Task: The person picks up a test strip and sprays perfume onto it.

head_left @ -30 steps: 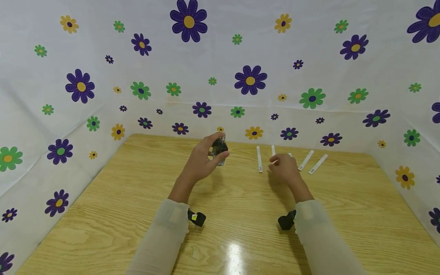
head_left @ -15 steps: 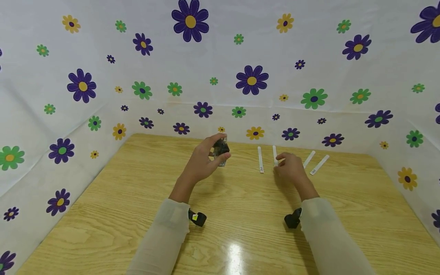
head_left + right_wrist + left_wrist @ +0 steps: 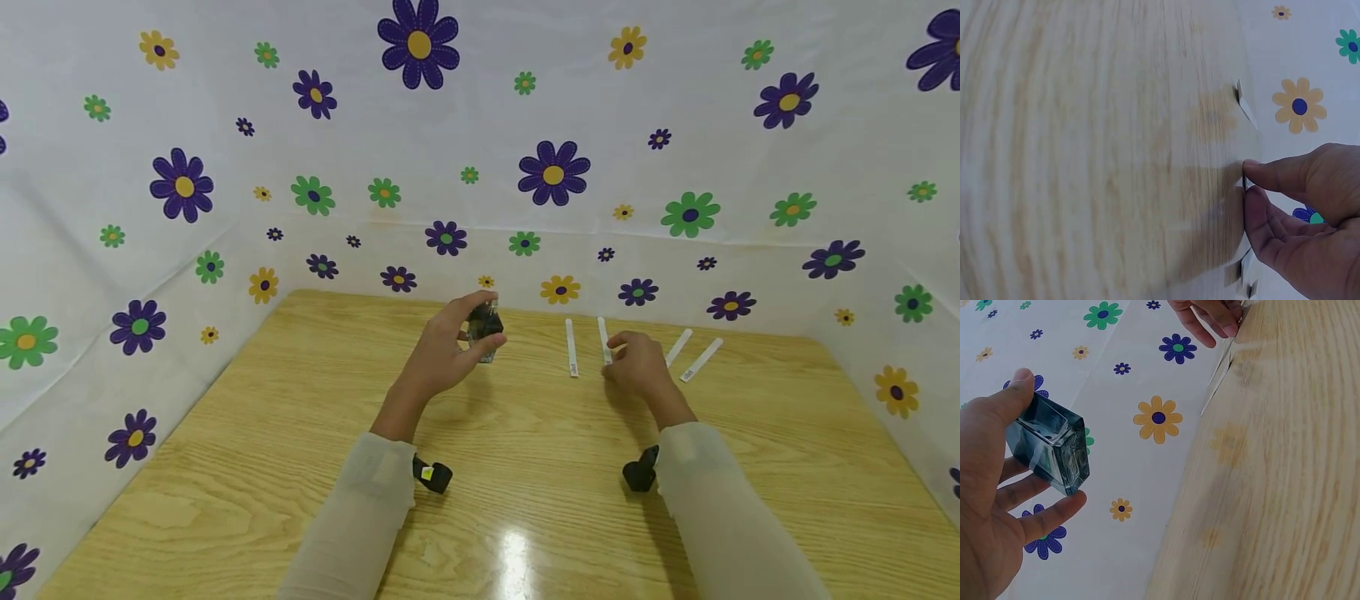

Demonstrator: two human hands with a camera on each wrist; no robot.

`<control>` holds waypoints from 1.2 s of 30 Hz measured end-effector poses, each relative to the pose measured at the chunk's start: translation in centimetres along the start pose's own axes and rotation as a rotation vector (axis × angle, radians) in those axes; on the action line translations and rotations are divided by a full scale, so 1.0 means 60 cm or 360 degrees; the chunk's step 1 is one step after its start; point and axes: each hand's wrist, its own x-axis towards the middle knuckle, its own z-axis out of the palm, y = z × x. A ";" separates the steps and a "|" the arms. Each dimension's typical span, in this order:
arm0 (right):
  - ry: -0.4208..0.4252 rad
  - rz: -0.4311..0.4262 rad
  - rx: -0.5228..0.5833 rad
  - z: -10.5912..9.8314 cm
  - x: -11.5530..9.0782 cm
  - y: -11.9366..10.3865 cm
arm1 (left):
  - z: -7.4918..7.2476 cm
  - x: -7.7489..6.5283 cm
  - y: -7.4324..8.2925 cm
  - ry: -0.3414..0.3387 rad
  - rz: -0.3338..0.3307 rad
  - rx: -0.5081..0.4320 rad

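My left hand (image 3: pixel 442 346) holds a small glass perfume bottle (image 3: pixel 487 325) above the table, thumb on one side and fingers on the other. Its thick, bluish clear body (image 3: pixel 1054 447) shows tilted in the left wrist view; I cannot make out its top. My right hand (image 3: pixel 637 367) is low at the table, pinching the near end of a white paper test strip (image 3: pixel 603 333). In the right wrist view, a bit of that strip (image 3: pixel 1248 183) shows between thumb (image 3: pixel 1279 174) and forefinger.
One more white strip (image 3: pixel 572 348) lies left of the pinched one. Two others, a slanted strip (image 3: pixel 678 347) and an outer strip (image 3: pixel 702 360), lie right of the hand. A flowered white cloth (image 3: pixel 450 125) rises behind the wooden table (image 3: pixel 480 450).
My right hand has shifted slightly right and come down onto the near end of the second strip, covering the middle one. The left hand keeps the bottle in nearly the same place.
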 end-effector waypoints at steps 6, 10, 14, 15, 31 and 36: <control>0.0028 0.0040 0.0046 0.002 0.003 0.000 | -0.001 0.001 0.000 -0.0001 0.0010 0.0023; 0.0049 0.0029 0.0082 0.005 0.004 -0.001 | -0.003 0.000 0.001 -0.0004 0.0009 0.0028; 0.0062 0.0012 0.0127 0.007 0.003 -0.001 | -0.003 -0.001 0.002 -0.0009 -0.0015 0.0011; 0.0064 0.0006 0.0133 0.008 0.002 -0.001 | -0.003 -0.001 0.002 -0.0011 -0.0018 0.0011; 0.0040 -0.0128 0.0145 0.001 -0.006 0.003 | -0.006 -0.001 0.000 -0.0015 -0.0019 0.0016; 0.0068 -0.0237 0.0126 -0.005 -0.011 -0.003 | -0.006 -0.001 0.001 -0.0027 -0.0024 0.0019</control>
